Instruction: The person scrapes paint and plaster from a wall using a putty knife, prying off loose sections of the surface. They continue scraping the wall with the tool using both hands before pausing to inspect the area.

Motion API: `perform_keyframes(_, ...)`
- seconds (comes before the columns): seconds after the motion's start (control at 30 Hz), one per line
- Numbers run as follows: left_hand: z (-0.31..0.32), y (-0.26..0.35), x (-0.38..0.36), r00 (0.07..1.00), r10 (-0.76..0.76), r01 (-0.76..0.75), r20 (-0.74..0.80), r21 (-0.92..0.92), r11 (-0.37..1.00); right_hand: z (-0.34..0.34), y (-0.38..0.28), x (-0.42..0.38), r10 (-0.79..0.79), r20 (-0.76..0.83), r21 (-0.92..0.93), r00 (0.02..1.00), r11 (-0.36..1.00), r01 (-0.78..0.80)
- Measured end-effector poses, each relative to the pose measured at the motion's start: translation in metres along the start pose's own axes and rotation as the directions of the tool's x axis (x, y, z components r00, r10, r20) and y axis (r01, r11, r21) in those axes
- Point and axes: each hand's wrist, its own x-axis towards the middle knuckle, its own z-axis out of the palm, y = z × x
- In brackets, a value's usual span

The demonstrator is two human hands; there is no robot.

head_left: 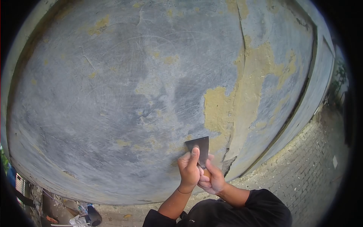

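A metal scraper (199, 145) with a wide dark blade and a brown handle is pressed flat against a grey plastered wall (124, 94). My left hand (189, 169) grips it from the left, thumb lying up the blade. My right hand (212, 178) wraps the handle from below. The blade's top edge sits just under a yellow patch (215, 108) where the grey coat has come off. A long crack (242, 75) runs down the wall just right of the blade.
A brick-paved ground (310, 170) stretches to the right along the wall's base. Debris, a dark container (93, 216) and scraps lie at the lower left. Greenery (338, 79) shows at the far right.
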Motion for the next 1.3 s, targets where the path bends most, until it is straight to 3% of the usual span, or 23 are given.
perform_keyframes(0.13,-0.001,0.0,-0.002,1.0,-0.003,0.003,0.001,0.011,1.0,0.001,0.001,-0.002,0.016,-0.004,-0.092,1.0,0.996,-0.016)
perform_keyframes(0.27,0.001,0.004,-0.001,1.0,-0.005,0.005,-0.009,0.012,1.0,0.006,-0.001,0.0,0.0,0.007,-0.09,1.0,0.996,0.001)
perform_keyframes(0.43,-0.001,-0.006,-0.004,1.0,-0.029,0.029,-0.008,-0.004,1.0,-0.001,0.002,-0.004,0.023,0.005,0.046,1.0,0.999,-0.023)
perform_keyframes(0.67,0.001,-0.005,-0.008,0.999,-0.048,0.047,-0.02,-0.032,0.998,-0.007,0.005,-0.006,0.009,0.021,-0.018,1.0,1.0,-0.008)
perform_keyframes(0.8,0.004,-0.018,-0.007,0.996,-0.086,0.086,-0.015,-0.003,0.996,-0.027,0.006,-0.006,0.068,0.091,0.097,0.994,0.992,-0.077)
perform_keyframes(0.87,0.009,-0.003,0.0,0.995,-0.084,0.083,0.044,0.031,0.996,-0.023,-0.003,-0.001,0.012,0.251,0.133,0.968,0.99,-0.047)
perform_keyframes(1.0,0.012,0.013,0.006,0.997,-0.035,0.036,0.068,-0.019,0.999,-0.011,-0.011,0.003,-0.027,0.261,0.08,0.965,0.997,0.006)
perform_keyframes(1.07,0.002,-0.018,-0.002,0.997,-0.04,0.041,0.061,-0.029,0.999,-0.024,0.001,-0.006,-0.008,0.236,0.081,0.972,0.997,-0.011)
perform_keyframes(1.17,-0.006,-0.062,-0.022,0.979,-0.203,0.206,0.03,-0.132,0.97,-0.068,0.022,-0.022,0.087,0.17,0.152,0.982,0.982,-0.113)
perform_keyframes(1.23,-0.019,-0.084,-0.032,0.928,-0.354,0.369,0.113,-0.152,0.917,-0.092,0.031,-0.035,0.179,0.063,-0.055,0.982,0.983,-0.175)
perform_keyframes(1.27,-0.023,-0.092,-0.033,0.923,-0.37,0.383,0.108,-0.157,0.91,-0.096,0.031,-0.038,0.187,0.051,-0.046,0.981,0.982,-0.184)
perform_keyframes(1.3,-0.026,-0.1,-0.035,0.915,-0.381,0.397,0.132,-0.137,0.907,-0.099,0.031,-0.041,0.148,-0.037,-0.326,0.988,0.933,-0.152)
